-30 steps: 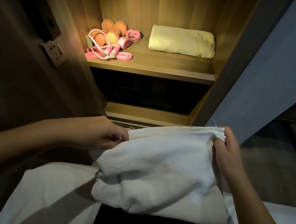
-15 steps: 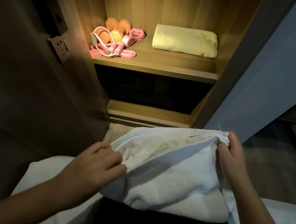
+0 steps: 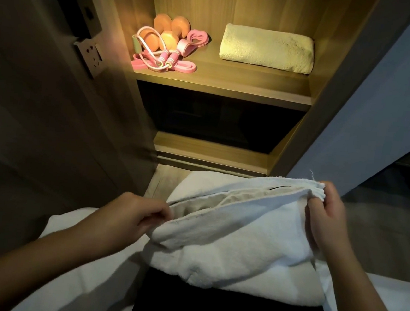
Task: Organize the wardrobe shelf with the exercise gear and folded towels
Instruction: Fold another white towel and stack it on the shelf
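Observation:
A white towel (image 3: 236, 236) lies half folded low in the view, over my lap. My left hand (image 3: 130, 219) pinches its near-left edge. My right hand (image 3: 326, 212) grips the bunched far-right corner, held slightly raised. On the lit wardrobe shelf (image 3: 230, 87), a folded yellow towel (image 3: 266, 48) lies at the right. At the shelf's left sit orange dumbbells (image 3: 165, 33), a pink skipping rope (image 3: 161, 59) and pink resistance bands (image 3: 195, 40), all bunched together.
Below the lit shelf is a dark compartment (image 3: 215, 118) and a lower wooden ledge (image 3: 211, 153). A wall socket (image 3: 91, 55) sits on the dark panel at left. A pale door panel (image 3: 380, 97) stands at right. White bedding (image 3: 76, 255) lies under my arms.
My left hand has dropped from the towel's upper-left corner to a lower, nearer edge and taken hold there. The right hand keeps its corner. The view has tilted slightly.

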Motion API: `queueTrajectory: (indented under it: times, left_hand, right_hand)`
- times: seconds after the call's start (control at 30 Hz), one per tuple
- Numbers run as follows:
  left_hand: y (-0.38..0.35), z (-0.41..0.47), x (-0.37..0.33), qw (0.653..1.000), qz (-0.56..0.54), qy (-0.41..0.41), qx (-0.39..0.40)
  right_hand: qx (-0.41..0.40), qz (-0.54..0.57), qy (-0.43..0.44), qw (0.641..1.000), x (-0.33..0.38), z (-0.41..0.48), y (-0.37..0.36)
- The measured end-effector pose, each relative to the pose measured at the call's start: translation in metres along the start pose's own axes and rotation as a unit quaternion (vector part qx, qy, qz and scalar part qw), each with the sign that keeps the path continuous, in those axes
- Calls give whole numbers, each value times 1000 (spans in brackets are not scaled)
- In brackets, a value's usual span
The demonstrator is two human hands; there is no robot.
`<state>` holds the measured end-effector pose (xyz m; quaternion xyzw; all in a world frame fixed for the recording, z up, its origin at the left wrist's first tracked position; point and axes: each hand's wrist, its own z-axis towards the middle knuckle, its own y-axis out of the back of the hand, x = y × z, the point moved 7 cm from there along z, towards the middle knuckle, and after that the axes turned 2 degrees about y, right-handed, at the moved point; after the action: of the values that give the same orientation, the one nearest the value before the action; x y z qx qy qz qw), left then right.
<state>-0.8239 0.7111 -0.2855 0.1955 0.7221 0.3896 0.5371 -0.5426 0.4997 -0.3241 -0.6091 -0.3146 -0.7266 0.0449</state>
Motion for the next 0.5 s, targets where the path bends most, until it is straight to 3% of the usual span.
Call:
queueTrajectory:
  times: [0.2,0.4,0.5]
  left_hand:
    - [-11,7,-1,982,-80,82,149]
    - [-14,10,0,992,-70,65,86]
    - [-15,8,2,992,-40,57,109]
  right_hand:
    - [4,-2,3,1000,-2,0,-1]
    - [4,-11,5,1000,-4,0,-1]
    - [7,-13,10,1000,-3,0,-2]
